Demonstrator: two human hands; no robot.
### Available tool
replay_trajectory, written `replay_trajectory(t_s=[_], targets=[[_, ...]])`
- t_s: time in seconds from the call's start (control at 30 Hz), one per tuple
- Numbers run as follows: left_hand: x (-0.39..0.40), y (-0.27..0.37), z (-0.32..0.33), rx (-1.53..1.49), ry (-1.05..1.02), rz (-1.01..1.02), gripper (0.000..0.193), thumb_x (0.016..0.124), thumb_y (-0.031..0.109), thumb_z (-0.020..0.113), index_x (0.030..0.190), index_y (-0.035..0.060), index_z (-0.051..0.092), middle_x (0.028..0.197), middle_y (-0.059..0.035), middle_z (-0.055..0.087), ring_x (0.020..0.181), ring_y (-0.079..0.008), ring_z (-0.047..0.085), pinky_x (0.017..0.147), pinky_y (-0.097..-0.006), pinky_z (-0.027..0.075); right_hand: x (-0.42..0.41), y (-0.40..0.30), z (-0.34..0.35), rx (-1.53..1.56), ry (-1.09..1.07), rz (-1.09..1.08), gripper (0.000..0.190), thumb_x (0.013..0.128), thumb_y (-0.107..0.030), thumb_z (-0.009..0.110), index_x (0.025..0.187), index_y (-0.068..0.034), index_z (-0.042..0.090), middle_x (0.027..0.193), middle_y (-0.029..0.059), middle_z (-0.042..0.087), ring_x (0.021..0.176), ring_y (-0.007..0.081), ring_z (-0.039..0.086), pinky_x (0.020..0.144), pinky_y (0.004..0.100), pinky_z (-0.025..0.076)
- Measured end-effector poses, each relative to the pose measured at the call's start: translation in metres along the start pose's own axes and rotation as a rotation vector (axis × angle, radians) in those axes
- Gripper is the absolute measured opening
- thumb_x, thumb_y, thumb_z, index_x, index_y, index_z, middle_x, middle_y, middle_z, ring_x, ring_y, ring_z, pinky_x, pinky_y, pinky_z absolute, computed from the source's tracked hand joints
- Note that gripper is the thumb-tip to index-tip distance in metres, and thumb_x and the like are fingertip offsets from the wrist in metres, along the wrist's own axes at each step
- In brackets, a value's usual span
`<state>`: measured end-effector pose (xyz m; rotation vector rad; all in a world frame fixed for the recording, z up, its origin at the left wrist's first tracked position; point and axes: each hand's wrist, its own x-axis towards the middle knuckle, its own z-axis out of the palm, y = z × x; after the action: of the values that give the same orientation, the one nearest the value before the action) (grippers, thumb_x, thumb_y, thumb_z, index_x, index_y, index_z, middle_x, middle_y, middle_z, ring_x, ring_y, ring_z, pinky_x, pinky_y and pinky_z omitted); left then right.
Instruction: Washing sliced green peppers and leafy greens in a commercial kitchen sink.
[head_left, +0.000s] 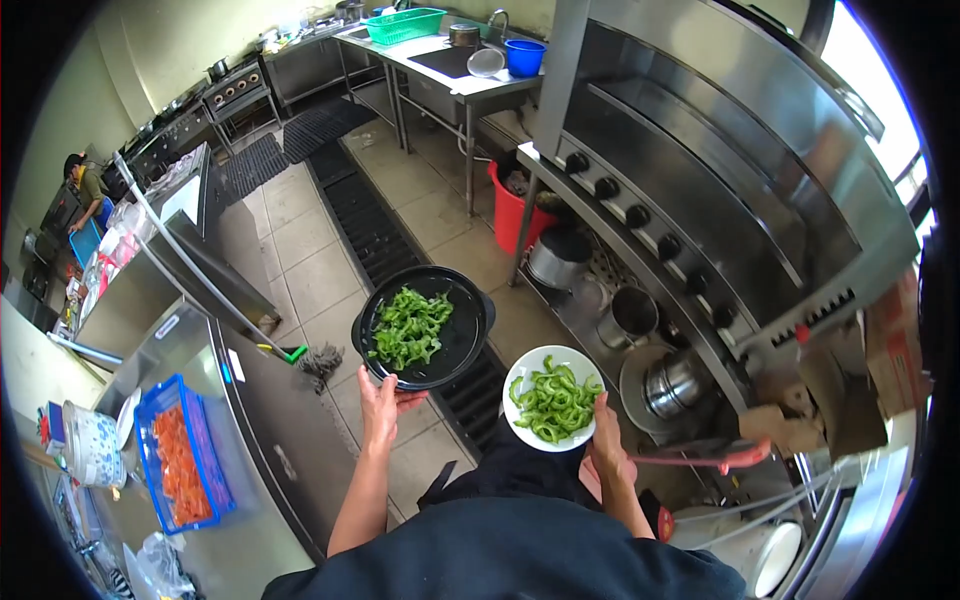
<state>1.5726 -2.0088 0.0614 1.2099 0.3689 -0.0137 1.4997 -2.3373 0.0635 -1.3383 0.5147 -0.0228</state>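
My left hand (382, 401) grips the near rim of a round black pan (461, 349) with small side handles. Chopped green leafy vegetable pieces (411, 328) lie in its left half. To the right and a little nearer to me, my right hand (606, 424) holds a white bowl (519, 421) by its right edge. Curved slices of green vegetable, apparently bitter melon (556, 397), fill most of the bowl. Both vessels are held level over the floor, apart from each other. The fingers under each vessel are partly hidden.
A steel counter (225, 480) on my left bears a blue basket (184, 465) of orange pieces. On the right stands a steel grill unit (675, 187) above a shelf of pots (630, 311). A mop (322, 364), a red bin (514, 214) and, far left, another person (94, 187) are also present.
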Motion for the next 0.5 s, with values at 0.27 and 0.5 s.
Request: replay_trajectory(t_s=[0.27, 0.5], targets=[[0.193, 0.032, 0.049, -0.041, 0.063, 0.039, 0.049, 0.093, 0.011, 0.041, 0.133, 0.0099, 0.012, 0.091, -0.022, 0.062, 0.064, -0.0303, 0.067, 0.053, -0.0335, 0.058, 0.239, -0.015, 0.081, -0.012, -0.225, 0.005, 0.063, 0.095, -0.053, 0.035, 0.119, 0.002, 0.052, 0.103, 0.0083, 0.064, 0.088, 0.0133, 0.062, 0.077, 0.0287, 0.05], [0.375, 0.107, 0.061, -0.075, 0.136, 0.12, 0.052, 0.094, 0.011, 0.044, 0.135, 0.0112, 0.013, 0.093, -0.0199, 0.062, 0.065, -0.0285, 0.067, 0.054, -0.0338, 0.058, 0.445, -0.132, 0.242, -0.109, -0.393, -0.107, 0.06, 0.096, -0.051, 0.036, 0.114, 0.003, 0.055, 0.1, 0.0071, 0.065, 0.083, 0.0106, 0.062, 0.073, 0.0257, 0.048]])
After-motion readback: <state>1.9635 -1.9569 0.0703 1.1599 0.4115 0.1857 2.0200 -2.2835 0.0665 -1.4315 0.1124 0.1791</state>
